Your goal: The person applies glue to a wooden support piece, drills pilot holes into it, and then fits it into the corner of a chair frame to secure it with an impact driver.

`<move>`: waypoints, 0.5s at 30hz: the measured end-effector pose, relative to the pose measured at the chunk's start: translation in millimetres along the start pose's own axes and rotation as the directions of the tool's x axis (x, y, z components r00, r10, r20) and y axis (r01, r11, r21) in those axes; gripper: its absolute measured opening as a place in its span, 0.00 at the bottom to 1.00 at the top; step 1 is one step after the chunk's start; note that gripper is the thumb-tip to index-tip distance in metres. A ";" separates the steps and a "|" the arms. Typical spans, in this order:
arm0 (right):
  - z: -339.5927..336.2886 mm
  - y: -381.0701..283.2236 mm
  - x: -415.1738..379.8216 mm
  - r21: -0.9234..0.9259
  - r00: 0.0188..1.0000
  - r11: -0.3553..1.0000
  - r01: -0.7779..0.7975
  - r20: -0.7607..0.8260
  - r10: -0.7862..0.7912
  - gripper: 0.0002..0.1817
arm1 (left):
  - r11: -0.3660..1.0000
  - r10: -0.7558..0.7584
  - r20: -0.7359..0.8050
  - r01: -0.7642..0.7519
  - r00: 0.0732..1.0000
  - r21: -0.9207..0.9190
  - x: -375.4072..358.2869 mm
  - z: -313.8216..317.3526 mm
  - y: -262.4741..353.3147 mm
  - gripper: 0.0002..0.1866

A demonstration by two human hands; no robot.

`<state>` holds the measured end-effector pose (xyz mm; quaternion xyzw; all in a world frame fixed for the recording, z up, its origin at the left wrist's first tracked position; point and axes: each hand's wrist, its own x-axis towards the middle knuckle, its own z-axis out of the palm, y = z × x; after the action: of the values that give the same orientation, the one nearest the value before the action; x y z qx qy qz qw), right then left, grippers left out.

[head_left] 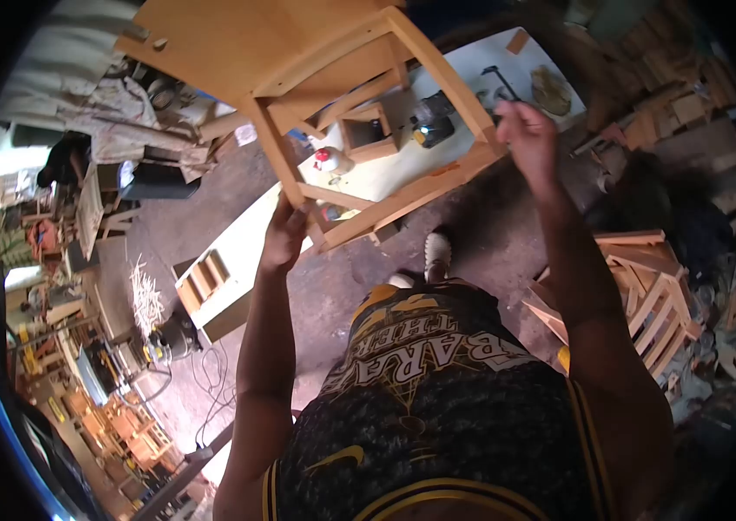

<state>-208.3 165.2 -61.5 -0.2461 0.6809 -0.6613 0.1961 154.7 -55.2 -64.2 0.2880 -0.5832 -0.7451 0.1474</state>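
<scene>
You stood in a woodworking workshop: wooden frames (646,286) stacked right of frame, power tools (168,334) and offcuts (146,295) lower left.

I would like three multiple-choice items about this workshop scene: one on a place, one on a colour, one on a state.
1. Where is the left hand?
A. on a leg of the wooden chair frame
B. on the floor
C. on the shirt

2. What colour is the cap of the small white bottle on the white table?
A. green
B. red
C. blue

3. How is the wooden chair frame held?
A. it lies flat on the floor
B. it hangs on a wall
C. it is lifted up, gripped by both hands

Answers:
1 A, the fingers close around a light wooden leg.
2 B, the top of the bottle is red.
3 C, the left hand and the right hand each grip a part, and the frame is above the table.
</scene>
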 end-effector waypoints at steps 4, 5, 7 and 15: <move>-23.8 35.4 30.1 -0.045 0.985 0.990 0.137 0.110 -0.132 0.20 | 0.999 0.034 0.129 -0.033 0.991 -0.010 -10.7 -4.9 1.6 0.36; -20.0 40.6 38.6 -0.087 0.978 0.981 0.173 0.133 -0.161 0.23 | 0.999 0.013 0.142 -0.019 0.990 0.043 -13.6 -0.9 7.0 0.35; -8.1 47.2 58.9 -0.003 0.974 0.991 -0.133 0.185 0.131 0.26 | 0.984 -0.075 0.068 0.063 0.995 0.169 -19.9 3.8 9.9 0.30; 62.6 13.6 118.6 -0.257 0.716 0.842 -0.474 0.444 0.538 0.33 | 0.984 -0.082 -0.371 0.017 0.925 -0.175 55.0 -1.6 -4.4 0.27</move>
<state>-267.3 44.5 -71.2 -0.2242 0.6874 -0.4514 0.5230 112.8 -85.8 -82.8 0.4267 -0.4716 -0.7261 0.2615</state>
